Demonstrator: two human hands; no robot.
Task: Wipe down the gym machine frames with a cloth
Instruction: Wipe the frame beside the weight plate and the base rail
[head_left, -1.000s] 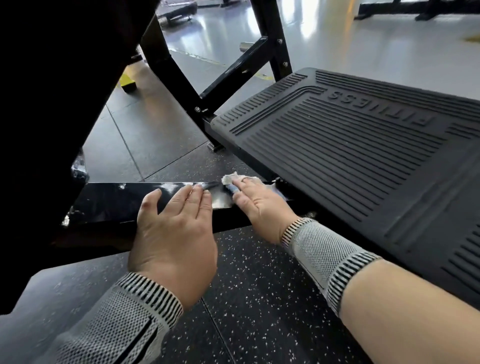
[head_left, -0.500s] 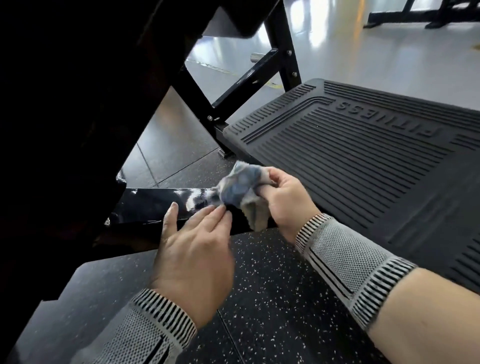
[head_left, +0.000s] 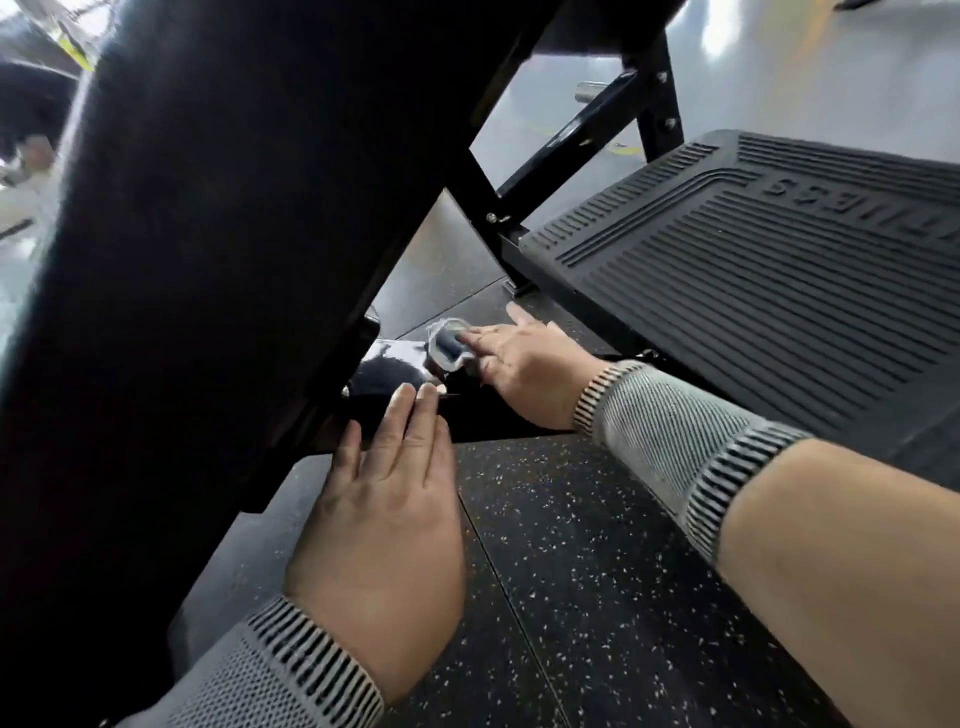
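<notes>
Half a second ago the right hand held the cloth up in a loose bunch above the bar; now it has brought it down and further left, onto the glossy black bar close to where the big slanted beam meets it, and the camera has swung nearer that beam. In the head view the right hand lies low over the bar with fingers reaching forward and the cloth bunched under the fingertips, a narrow grip that presses as much as pinches, likely so the wad can get into the tight corner under the beam. The left hand rests flat beside it, fingers straight, tips touching the bar's near edge and holding nothing; it probably steadies the person crouching over the speckled floor. To the right the ribbed footplate slopes above the right wrist, untouched. Raised letters on it read upside down; only part shows, "TNESS", presumably the end of "FITNESS". Both wrists wear grey knit sleeves with striped cuffs.
</notes>
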